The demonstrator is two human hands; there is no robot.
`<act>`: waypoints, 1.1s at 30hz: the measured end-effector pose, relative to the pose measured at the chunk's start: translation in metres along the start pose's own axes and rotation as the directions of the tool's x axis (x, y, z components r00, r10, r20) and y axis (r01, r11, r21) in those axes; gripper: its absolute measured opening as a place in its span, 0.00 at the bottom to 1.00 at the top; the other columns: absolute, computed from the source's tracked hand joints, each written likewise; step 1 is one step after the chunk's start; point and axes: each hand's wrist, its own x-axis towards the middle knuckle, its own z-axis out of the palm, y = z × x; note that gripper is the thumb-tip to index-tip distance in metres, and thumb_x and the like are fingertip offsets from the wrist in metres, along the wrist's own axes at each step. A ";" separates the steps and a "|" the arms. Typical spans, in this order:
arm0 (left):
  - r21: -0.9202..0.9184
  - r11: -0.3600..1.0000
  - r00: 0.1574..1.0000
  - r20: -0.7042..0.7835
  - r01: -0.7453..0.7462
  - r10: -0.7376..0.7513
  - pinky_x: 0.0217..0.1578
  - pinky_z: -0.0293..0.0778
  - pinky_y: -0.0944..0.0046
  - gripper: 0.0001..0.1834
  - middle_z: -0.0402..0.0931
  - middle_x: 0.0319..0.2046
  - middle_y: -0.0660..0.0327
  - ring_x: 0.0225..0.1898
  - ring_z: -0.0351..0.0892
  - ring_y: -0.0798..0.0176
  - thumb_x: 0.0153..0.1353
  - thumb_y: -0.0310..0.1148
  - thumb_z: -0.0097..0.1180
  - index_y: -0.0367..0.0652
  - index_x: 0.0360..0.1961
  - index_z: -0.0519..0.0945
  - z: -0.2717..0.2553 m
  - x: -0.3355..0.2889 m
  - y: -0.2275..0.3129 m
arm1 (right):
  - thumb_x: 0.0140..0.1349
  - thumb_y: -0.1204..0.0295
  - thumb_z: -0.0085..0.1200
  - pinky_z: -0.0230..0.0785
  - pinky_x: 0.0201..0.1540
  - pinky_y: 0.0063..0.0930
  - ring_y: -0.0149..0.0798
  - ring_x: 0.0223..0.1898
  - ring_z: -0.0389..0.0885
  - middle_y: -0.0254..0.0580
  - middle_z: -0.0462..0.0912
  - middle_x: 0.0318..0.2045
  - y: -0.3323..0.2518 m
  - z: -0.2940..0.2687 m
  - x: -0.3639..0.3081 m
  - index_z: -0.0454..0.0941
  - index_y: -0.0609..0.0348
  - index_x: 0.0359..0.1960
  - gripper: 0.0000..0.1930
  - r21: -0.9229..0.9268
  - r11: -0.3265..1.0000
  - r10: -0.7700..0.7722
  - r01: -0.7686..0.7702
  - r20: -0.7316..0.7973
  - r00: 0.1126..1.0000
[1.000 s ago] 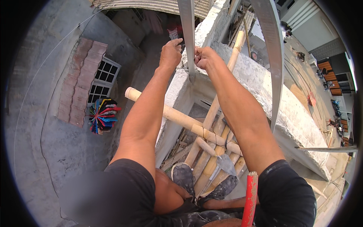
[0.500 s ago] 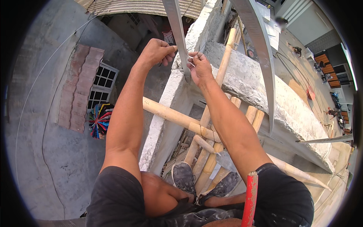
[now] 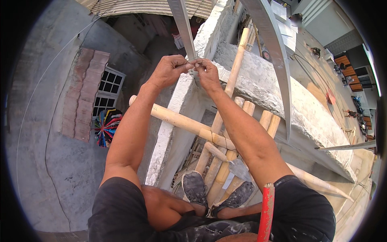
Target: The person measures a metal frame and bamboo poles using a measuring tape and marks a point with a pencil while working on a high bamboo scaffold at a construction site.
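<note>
Far to our left, well below us, we see a grey rendered wall [image 3: 48,169] with a strip of reddish roof tiles [image 3: 82,94] beside a barred window [image 3: 105,94], and just under the window a bundle of bright multicoloured strips [image 3: 105,128].

Our left hand [image 3: 170,70] is raised in front of us, its fingers curled and pinched narrow on a thin wire [image 3: 196,61] at the foot of a flat grey metal bar [image 3: 183,26] that runs up and out of the top of the view. Our right hand [image 3: 207,74] meets it, fingertips touching the left hand's, pinching the same wire just beside the bar. Both hands sit directly over the edge of a whitewashed concrete wall [image 3: 169,133].

Beneath our forearms a bamboo pole [image 3: 181,121] lies crosswise, lashed to upright bamboo poles [image 3: 229,86] that lean against the wall. Our two dark shoes [image 3: 215,192] stand on the bamboo below the lashing.

To the right, a second, wider curved metal bar [image 3: 278,60] sweeps down across a rough concrete ledge [image 3: 306,121]. At the lower edge a red handle [image 3: 266,213] stands up by our right thigh. Far right, small figures and objects on the ground are too small to tell.
</note>
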 end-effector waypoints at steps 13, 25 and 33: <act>-0.537 0.792 0.882 -0.170 0.291 -0.440 0.36 0.76 0.67 0.14 0.84 0.30 0.58 0.31 0.84 0.67 0.72 0.36 0.56 0.35 0.41 0.86 -0.016 0.015 -0.055 | 0.67 0.79 0.52 0.74 0.35 0.24 0.29 0.32 0.82 0.41 0.87 0.36 -0.021 -0.032 0.009 0.85 0.63 0.47 0.11 -0.067 0.952 0.298 -0.298 -0.021 0.954; -0.522 0.806 0.806 -0.330 0.278 -0.492 0.18 0.64 0.69 0.11 0.79 0.21 0.63 0.17 0.72 0.72 0.62 0.35 0.67 0.37 0.29 0.87 0.016 0.102 -0.074 | 0.66 0.68 0.60 0.73 0.34 0.26 0.27 0.33 0.79 0.32 0.85 0.34 -0.057 0.009 0.127 0.86 0.55 0.52 0.14 -0.098 0.960 0.277 -0.261 0.443 0.852; -0.552 0.778 0.826 -0.259 0.298 -0.501 0.22 0.67 0.67 0.12 0.80 0.24 0.62 0.21 0.74 0.72 0.60 0.36 0.68 0.36 0.32 0.85 0.023 0.096 -0.060 | 0.67 0.70 0.60 0.78 0.31 0.23 0.31 0.23 0.81 0.41 0.87 0.29 -0.024 -0.013 0.123 0.85 0.66 0.38 0.09 0.047 0.935 0.351 -0.352 0.017 0.936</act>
